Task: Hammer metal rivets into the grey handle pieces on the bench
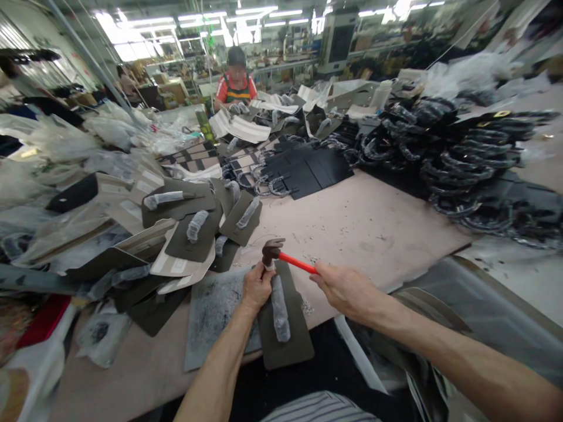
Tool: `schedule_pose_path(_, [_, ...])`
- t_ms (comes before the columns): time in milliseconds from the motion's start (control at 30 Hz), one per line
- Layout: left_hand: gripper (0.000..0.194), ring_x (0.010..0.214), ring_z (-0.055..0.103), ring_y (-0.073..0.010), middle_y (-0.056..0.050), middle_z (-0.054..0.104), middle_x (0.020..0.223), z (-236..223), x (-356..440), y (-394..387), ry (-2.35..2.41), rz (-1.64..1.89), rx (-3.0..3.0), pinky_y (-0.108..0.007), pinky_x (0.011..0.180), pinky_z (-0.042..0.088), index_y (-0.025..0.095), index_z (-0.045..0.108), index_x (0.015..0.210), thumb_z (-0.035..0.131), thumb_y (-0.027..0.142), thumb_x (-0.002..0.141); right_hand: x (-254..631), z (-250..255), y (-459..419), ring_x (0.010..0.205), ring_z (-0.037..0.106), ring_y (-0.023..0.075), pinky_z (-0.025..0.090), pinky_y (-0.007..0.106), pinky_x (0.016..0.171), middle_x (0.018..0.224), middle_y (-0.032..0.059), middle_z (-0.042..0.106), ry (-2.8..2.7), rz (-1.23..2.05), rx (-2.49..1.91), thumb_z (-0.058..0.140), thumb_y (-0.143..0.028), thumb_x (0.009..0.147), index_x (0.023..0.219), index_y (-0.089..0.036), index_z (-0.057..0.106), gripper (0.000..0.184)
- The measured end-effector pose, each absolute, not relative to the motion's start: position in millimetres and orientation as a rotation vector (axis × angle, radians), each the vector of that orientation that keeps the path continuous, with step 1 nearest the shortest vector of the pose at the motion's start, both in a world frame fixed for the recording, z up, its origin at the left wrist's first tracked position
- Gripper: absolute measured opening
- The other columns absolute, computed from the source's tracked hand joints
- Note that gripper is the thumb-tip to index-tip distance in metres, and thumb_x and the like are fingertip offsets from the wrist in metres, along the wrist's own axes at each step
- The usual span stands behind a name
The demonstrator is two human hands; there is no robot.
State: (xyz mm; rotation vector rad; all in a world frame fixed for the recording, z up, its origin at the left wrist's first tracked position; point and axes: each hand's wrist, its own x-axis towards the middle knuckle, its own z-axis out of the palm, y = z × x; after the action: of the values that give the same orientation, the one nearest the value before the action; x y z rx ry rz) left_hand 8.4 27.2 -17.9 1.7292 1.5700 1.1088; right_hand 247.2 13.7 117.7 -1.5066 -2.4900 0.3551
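My right hand [341, 287] is wrapped round the red handle of a claw hammer [297, 262]. The hammer's dark head lies directly over my left hand [257, 287], whose fingers are closed in a pinch on a small upright tool, mostly hidden by the fingers and the hammer head. Under that hand lies a dark olive bag panel [297, 328] with a plastic-wrapped handle [280, 313] on it. The panel partly overlaps a scuffed grey metal plate [211, 310] on the table. Small metal bits [307, 306] are scattered just right of the panel.
Olive panels with wrapped handles [193, 234] are heaped to the left. Black panels [312, 170] lie further back, and black wrapped handles [461, 158] are piled at the right. A person in a red top [237, 88] is across the table [352, 228]. A grey bin [475, 310] stands at right.
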Motion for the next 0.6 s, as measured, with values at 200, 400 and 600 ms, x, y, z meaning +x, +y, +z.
schedule_pose_path(200, [0.012,0.081,0.067,-0.0174,-0.002,0.072,0.085,-19,7,27,1.508,1.148,1.687,-0.025,0.075,0.049,0.021,0.066,0.089,0.055,0.019,0.085,238,163,20,0.049,0.044,0.0113,0.028,0.024,0.05,0.062,-0.0027,0.051,-1.805,0.244,-1.376,0.034,-0.039,0.101,0.086,-0.023,0.044,0.025])
schedule_pose_path(400, [0.009,0.07,0.064,-0.0173,-0.001,0.069,0.075,-24,6,28,1.562,1.125,1.721,-0.025,0.068,0.048,0.02,0.066,0.085,0.057,0.02,0.083,238,113,3,0.046,0.044,0.0123,0.02,0.029,0.05,0.059,0.0003,0.056,-2.455,0.324,-1.43,0.036,-0.033,0.1,0.082,-0.021,0.048,0.025])
schedule_pose_path(600, [0.015,0.079,0.066,-0.0175,-0.002,0.072,0.086,-21,7,26,1.514,1.145,1.703,-0.026,0.074,0.048,0.021,0.067,0.092,0.055,0.018,0.085,252,80,14,0.059,0.055,0.0159,0.022,0.028,0.054,0.069,0.0023,0.063,-2.503,0.615,-1.756,0.037,-0.038,0.101,0.092,-0.02,0.053,0.026])
